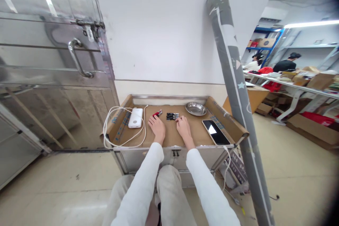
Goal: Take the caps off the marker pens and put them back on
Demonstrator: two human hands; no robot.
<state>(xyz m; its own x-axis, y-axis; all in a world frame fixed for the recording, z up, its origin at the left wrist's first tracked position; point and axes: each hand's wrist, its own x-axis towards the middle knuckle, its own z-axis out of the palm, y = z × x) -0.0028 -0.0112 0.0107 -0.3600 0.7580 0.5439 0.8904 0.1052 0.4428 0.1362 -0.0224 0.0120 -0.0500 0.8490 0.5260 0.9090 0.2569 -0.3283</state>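
My left hand (157, 127) rests palm down on the brown board lining the cart top (148, 140), fingers spread. Its fingertips touch or nearly touch a small red piece with a metallic end (158, 113). Beside it, several short black sticks with silvery parts (171, 116) lie side by side in a row. My right hand (183, 128) is at the right end of this row, fingers bent and fingertips together on the nearest black stick. What kind of pieces these are is too small to tell.
A white power bank (135, 118) with a looped white cable (106, 127) lies left. Right are a round metal dish (196, 108) and a phone (215, 132). A tall grey patterned roll (235, 63) leans at the right edge. Two people sit at a far workbench (296, 79).
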